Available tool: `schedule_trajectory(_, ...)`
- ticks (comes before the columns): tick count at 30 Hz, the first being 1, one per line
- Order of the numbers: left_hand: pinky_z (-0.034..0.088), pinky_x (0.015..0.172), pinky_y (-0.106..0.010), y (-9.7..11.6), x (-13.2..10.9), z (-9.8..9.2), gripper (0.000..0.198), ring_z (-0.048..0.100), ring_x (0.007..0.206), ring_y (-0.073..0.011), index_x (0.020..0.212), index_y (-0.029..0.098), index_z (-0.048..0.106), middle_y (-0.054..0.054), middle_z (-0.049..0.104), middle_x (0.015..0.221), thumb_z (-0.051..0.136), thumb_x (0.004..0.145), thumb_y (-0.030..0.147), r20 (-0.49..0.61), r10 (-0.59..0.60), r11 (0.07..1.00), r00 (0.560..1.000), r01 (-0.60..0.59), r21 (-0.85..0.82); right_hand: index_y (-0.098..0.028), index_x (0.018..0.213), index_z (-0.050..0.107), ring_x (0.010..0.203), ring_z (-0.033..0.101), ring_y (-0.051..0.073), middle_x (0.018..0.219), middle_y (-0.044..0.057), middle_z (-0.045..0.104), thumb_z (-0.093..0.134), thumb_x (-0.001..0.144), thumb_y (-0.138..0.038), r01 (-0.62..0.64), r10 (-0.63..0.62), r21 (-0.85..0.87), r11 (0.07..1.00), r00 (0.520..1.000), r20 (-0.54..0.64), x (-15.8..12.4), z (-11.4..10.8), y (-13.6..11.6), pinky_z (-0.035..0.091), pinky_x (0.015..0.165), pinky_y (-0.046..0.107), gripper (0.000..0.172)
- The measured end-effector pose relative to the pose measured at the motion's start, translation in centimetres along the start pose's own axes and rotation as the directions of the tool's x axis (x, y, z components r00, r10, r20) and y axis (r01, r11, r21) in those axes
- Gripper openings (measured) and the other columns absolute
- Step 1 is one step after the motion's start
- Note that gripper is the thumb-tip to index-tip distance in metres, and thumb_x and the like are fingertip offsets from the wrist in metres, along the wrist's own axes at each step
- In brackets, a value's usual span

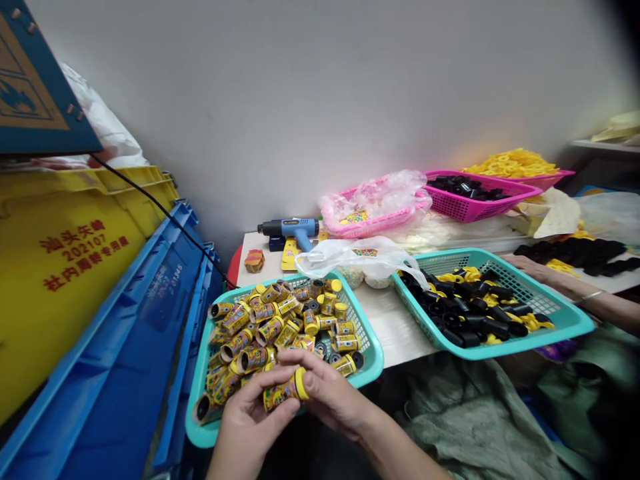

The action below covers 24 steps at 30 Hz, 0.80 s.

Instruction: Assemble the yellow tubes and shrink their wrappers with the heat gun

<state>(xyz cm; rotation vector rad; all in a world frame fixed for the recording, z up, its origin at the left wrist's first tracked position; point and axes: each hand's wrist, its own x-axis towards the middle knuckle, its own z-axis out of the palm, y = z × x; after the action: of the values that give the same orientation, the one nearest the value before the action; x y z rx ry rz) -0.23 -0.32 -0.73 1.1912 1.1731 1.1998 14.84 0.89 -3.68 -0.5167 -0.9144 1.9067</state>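
Note:
A small printed tube with a yellow cap (283, 392) lies across my two hands, over the front edge of a teal basket (373, 357). My left hand (250, 410) is closed round the tube's printed body. At the capped end, the fingers of my right hand (333, 393) grip the yellow rim. Heaped in the basket are many similar printed tubes (270, 330), some with yellow caps and others with open or black ends.
Another teal basket (575, 327) holds black and yellow plastic parts, with a co-worker's hand (530, 267) at its far side. A heat gun (290, 228) lies behind. Pink baskets (470, 212) line the wall. Blue crates (100, 360) stand at left.

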Motion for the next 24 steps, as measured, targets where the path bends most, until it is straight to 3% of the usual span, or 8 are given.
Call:
schedule_trajectory(5, 0.057, 0.084, -0.034, 0.8, 0.7, -0.9, 0.025, 0.071, 0.09, -0.0241, 0.084, 0.022, 0.074, -0.007, 0.076, 0.09, 0.077, 0.068, 0.041, 0.058, 0.209, 0.949, 0.976, -0.217, 0.227, -0.024, 0.123, 0.055, 0.107, 0.056, 0.021, 0.118, 0.007, 0.059, 0.061, 0.085, -0.055, 0.078, -0.099, -0.458, 0.886, 0.995, -0.022, -0.3, -0.5, -1.9, 0.043, 0.089, 0.033, 0.05)
schedule_trajectory(7, 0.054, 0.09, -0.038, 1.2, 2.3, -1.8, 0.023, 0.07, 0.093, -0.0241, 0.093, 0.024, 0.073, -0.006, 0.075, 0.097, 0.071, 0.074, 0.039, -0.01, 0.375, 0.823, 0.927, -0.328, 0.464, -0.021, 0.116, 0.058, 0.102, 0.056, 0.02, 0.113, 0.008, 0.061, 0.054, 0.09, -0.047, 0.068, -0.246, -0.789, 0.611, 0.963, -0.108, 0.2, -1.6, -4.1, 0.043, 0.088, 0.034, 0.037)
schedule_trajectory(9, 0.051, 0.095, -0.045, 1.4, 4.5, -2.8, 0.028, 0.067, 0.1, -0.0269, 0.1, 0.024, 0.071, -0.008, 0.073, 0.104, 0.067, 0.079, 0.041, -0.066, 0.529, 0.652, 0.846, -0.355, 0.67, -0.018, 0.106, 0.061, 0.1, 0.055, 0.019, 0.106, 0.008, 0.063, 0.048, 0.094, -0.034, -0.067, -0.305, -0.98, 0.186, 0.945, -0.122, 1.0, -3.0, -6.3, 0.042, 0.089, 0.033, 0.024)
schedule_trajectory(12, 0.045, 0.096, -0.058, 1.3, 6.6, -3.5, 0.036, 0.059, 0.112, -0.0364, 0.105, 0.018, 0.071, -0.016, 0.068, 0.116, 0.06, 0.082, 0.044, 0.084, 0.657, 0.364, 0.749, -0.413, 0.835, -0.017, 0.095, 0.065, 0.098, 0.055, 0.023, 0.095, 0.009, 0.067, 0.054, 0.087, -0.022, -0.142, -0.091, -0.965, -0.219, 0.988, -0.125, 2.3, -4.5, -8.1, 0.04, 0.088, 0.037, 0.015)
schedule_trajectory(16, 0.049, 0.09, -0.042, 0.5, 5.9, -2.3, 0.022, 0.061, 0.101, -0.0248, 0.104, 0.023, 0.069, -0.009, 0.071, 0.106, 0.059, 0.086, 0.029, 0.328, 0.698, 0.194, 0.636, -0.61, 0.768, -0.015, 0.089, 0.067, 0.104, 0.052, 0.033, 0.092, 0.014, 0.068, 0.064, 0.072, -0.014, -0.051, 0.131, -0.931, -0.36, 0.986, -0.104, 3.6, -5.1, -7.2, 0.034, 0.091, 0.048, 0.017)
schedule_trajectory(19, 0.048, 0.081, -0.036, -0.7, 4.8, -1.3, 0.022, 0.062, 0.093, -0.0215, 0.106, 0.026, 0.069, -0.004, 0.072, 0.102, 0.06, 0.085, 0.027, 0.5, 0.533, 0.145, 0.682, -0.656, 0.741, -0.013, 0.101, 0.064, 0.104, 0.052, 0.035, 0.097, 0.018, 0.067, 0.062, 0.074, -0.016, -0.005, 0.218, -0.917, -0.399, 0.971, -0.101, 4.7, -4.8, -5.7, 0.035, 0.09, 0.051, 0.027)
schedule_trajectory(22, 0.046, 0.077, -0.037, -1.8, 4.8, -1.0, 0.026, 0.063, 0.092, -0.0223, 0.11, 0.027, 0.067, -0.004, 0.072, 0.103, 0.06, 0.085, 0.027, 0.528, 0.433, 0.064, 0.731, -0.609, 0.791, -0.008, 0.107, 0.06, 0.101, 0.054, 0.035, 0.095, 0.021, 0.065, 0.065, 0.07, -0.014, -0.006, 0.235, -0.921, -0.39, 0.966, -0.106, 5.6, -4.6, -4.8, 0.034, 0.091, 0.052, 0.038)
schedule_trajectory(24, 0.044, 0.078, -0.037, -2.0, 5.1, -0.9, 0.024, 0.062, 0.093, -0.0231, 0.107, 0.026, 0.067, -0.004, 0.072, 0.103, 0.059, 0.085, 0.025, 0.521, 0.455, 0.013, 0.722, -0.59, 0.807, -0.008, 0.104, 0.059, 0.102, 0.053, 0.035, 0.093, 0.02, 0.064, 0.065, 0.068, -0.012, -0.018, 0.201, -0.937, -0.349, 0.975, -0.094, 5.7, -4.8, -4.8, 0.033, 0.093, 0.052, 0.037)
